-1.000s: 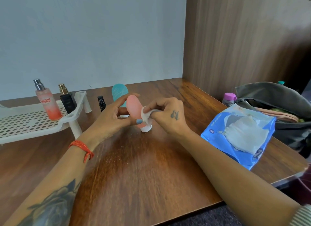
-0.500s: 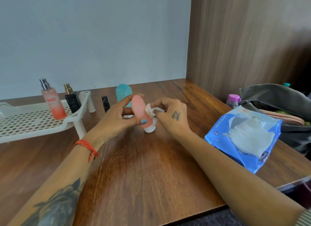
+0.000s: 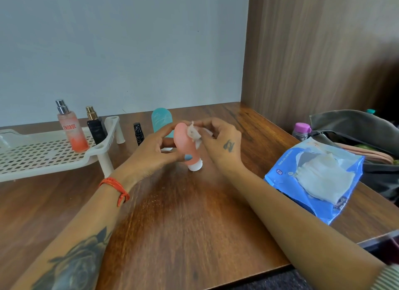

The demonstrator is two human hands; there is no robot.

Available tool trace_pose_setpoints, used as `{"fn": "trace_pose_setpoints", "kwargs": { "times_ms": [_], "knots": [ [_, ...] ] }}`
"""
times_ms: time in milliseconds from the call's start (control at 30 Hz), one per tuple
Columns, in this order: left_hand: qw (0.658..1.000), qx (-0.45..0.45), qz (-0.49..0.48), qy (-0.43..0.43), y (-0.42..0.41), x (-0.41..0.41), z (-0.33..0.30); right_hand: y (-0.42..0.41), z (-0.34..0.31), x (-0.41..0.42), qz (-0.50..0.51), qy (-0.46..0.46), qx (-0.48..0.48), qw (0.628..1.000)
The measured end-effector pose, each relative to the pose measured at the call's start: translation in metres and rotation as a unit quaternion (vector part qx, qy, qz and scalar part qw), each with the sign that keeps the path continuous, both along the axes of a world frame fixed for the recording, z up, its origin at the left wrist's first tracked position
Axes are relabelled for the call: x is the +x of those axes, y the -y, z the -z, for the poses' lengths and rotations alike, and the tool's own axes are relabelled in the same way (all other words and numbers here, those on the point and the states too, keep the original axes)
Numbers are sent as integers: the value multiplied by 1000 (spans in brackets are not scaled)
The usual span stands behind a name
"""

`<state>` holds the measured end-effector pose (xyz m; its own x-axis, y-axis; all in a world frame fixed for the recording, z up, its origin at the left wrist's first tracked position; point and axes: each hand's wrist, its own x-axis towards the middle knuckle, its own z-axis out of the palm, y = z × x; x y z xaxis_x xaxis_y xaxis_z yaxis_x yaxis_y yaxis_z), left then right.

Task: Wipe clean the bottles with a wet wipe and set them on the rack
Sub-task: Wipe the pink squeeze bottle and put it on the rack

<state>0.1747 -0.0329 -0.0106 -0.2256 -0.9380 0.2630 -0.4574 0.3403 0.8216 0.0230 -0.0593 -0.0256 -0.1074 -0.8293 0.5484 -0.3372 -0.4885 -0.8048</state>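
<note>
My left hand (image 3: 151, 153) grips a pink squeeze bottle (image 3: 183, 145) that stands cap-down on its white cap over the wooden table. My right hand (image 3: 222, 145) pinches a small white wet wipe (image 3: 194, 134) against the bottle's upper right side. Behind the pink bottle stands a teal squeeze bottle (image 3: 160, 119), partly hidden. A small black bottle (image 3: 138, 133) stands on the table beside the white rack (image 3: 38, 160). On the rack stand a pink spray bottle (image 3: 70, 128) and a black perfume bottle (image 3: 95, 126).
A blue pack of wet wipes (image 3: 315, 179) lies open at the right with a wipe sticking out. Behind it sit a grey pouch (image 3: 356, 125) and a small bottle with a pink cap (image 3: 301, 131). A wooden panel (image 3: 323, 52) walls the right side.
The wipe in my right hand has moved up the pink bottle from near its cap to its upper part. My left hand still holds the bottle.
</note>
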Motion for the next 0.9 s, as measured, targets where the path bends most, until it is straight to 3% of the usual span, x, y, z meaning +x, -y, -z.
{"fn": "trace_pose_setpoints", "kwargs": {
  "times_ms": [167,333,467,633,900],
  "knots": [
    [1000,-2,-8,-12,1,3,1,-6,3,-3,-39,-48,-134,989],
    [1000,-6,-14,-20,1,0,0,-1,4,-7,-23,-70,-41,996],
    [1000,-10,4,-29,2,-1,3,-5,0,5,11,-71,-218,973],
    [999,-25,3,-46,1,0,5,-11,10,2,-49,-186,-344,919],
    [999,-2,-31,-21,3,0,3,-6,-2,7,-54,-62,-140,987]
  ]
}}
